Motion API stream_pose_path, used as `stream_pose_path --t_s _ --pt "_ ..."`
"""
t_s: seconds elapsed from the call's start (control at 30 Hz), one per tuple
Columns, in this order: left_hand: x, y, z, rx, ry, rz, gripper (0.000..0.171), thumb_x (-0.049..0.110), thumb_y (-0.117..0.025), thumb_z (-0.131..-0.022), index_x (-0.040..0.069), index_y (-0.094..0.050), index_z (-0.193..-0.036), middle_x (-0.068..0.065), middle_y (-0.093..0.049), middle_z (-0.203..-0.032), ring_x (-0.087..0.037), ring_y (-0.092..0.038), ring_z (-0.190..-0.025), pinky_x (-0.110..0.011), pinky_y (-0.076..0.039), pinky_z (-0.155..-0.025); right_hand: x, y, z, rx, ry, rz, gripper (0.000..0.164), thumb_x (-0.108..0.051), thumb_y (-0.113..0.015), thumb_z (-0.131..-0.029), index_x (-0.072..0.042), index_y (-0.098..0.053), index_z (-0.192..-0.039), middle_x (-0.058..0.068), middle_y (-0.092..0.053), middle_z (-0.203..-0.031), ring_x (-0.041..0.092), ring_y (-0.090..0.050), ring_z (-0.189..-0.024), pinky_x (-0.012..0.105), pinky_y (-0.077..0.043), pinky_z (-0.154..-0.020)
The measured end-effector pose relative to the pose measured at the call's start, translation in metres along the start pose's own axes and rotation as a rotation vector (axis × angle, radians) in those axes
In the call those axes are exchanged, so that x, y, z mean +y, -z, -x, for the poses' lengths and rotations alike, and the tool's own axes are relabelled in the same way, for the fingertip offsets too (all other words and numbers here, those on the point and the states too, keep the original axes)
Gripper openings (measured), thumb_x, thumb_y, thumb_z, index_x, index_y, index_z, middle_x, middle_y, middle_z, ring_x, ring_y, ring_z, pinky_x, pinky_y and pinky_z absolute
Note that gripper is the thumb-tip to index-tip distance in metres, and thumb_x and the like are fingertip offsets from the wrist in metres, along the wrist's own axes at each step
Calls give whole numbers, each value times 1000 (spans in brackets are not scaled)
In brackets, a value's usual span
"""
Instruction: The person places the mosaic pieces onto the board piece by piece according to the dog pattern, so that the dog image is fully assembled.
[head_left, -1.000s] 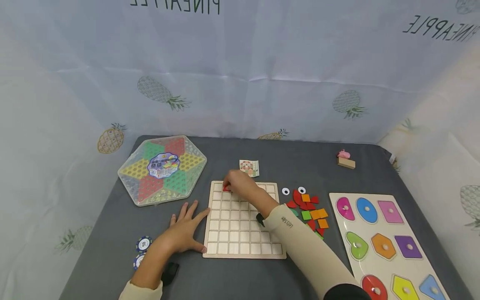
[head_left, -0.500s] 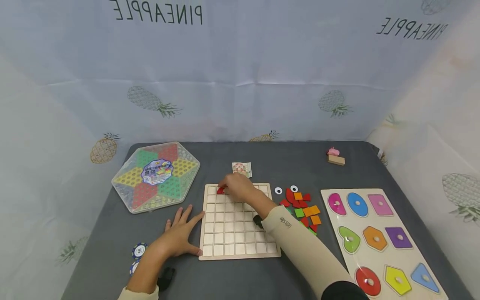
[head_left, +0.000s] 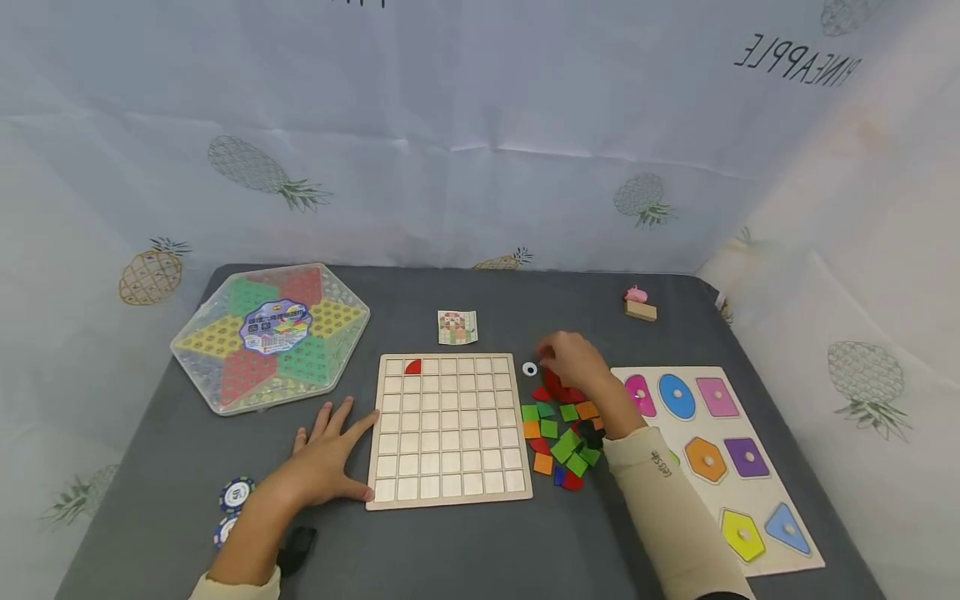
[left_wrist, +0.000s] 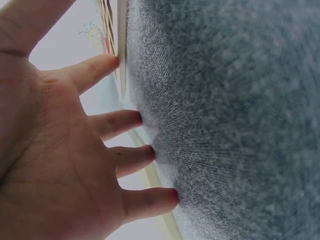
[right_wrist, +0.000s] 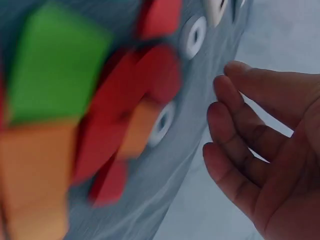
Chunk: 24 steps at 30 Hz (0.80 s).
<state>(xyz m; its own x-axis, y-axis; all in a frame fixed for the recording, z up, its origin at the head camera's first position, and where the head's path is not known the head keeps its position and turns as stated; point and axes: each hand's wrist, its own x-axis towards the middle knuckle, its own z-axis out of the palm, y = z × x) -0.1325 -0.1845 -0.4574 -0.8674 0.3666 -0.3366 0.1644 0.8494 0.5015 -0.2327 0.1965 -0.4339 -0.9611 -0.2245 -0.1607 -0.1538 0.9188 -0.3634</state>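
Observation:
A wooden grid board (head_left: pixel 448 503) lies on the grey table, with one red quarter-round piece (head_left: pixel 413 367) in its top row. My left hand (head_left: pixel 324 457) is spread flat, thumb and index fingertip at the board's left edge; the left wrist view shows its fingers (left_wrist: pixel 117 123) straight and apart on the cloth. Over the loose pieces right of the board hovers my right hand (head_left: pixel 576 362), fingers relaxed and holding nothing. Below it, the right wrist view shows red pieces (right_wrist: pixel 107 117), a green piece (right_wrist: pixel 55 70) and white eye rings (right_wrist: pixel 194 37), partly blurred.
Behind the board lies a small picture card (head_left: pixel 457 327). A hexagonal Chinese checkers set (head_left: pixel 273 337) is at back left, poker chips (head_left: pixel 236 493) beside the left forearm. At right lies a knobbed shape puzzle (head_left: pixel 705 417); a pink figure on a wooden block (head_left: pixel 641 311) stands at back right.
My right hand has let go of the red quarter-round piece in the top row and moved right, over the loose pieces. The left hand stays at the board's edge while the head view shifts.

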Motion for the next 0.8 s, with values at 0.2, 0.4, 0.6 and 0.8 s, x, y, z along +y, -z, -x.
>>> stream_pose_path --t_s 0.2,0.4,0.6,0.8 --pt "-6 5 7 -10 13 19 108 45 -81 -54 22 -26 -144 -20 -1 -150 -45 9 -133 -73 -1 -92 13 0 8 -7 -104 35 12 -15 -65 -83 -9 -68 -93 6 -64 -87 19 -57 -71 37 -50 -67" --pt "-8 6 10 4 24 16 109 47 -81 -54 23 -26 -144 -20 -2 -150 -45 8 -134 -72 -2 -92 20 -3 14 -24 -118 22 15 -14 -68 -80 -9 -69 -94 9 -65 -93 21 -56 -76 40 -50 -73" --pt "-5 5 8 8 18 4 108 46 -82 -54 23 -26 -144 -19 -3 -150 -45 7 -134 -72 -3 -93 27 -4 19 -21 -127 5 18 -13 -68 -80 -9 -68 -98 9 -65 -94 23 -56 -81 43 -49 -78" --pt "1 2 6 4 6 -5 107 46 -81 -55 22 -27 -144 -19 -4 -150 -44 6 -135 -71 -4 -94 27 0 26 20 -103 6 9 -11 -69 -79 -9 -65 -87 4 -62 -80 19 -53 -68 35 -48 -63"
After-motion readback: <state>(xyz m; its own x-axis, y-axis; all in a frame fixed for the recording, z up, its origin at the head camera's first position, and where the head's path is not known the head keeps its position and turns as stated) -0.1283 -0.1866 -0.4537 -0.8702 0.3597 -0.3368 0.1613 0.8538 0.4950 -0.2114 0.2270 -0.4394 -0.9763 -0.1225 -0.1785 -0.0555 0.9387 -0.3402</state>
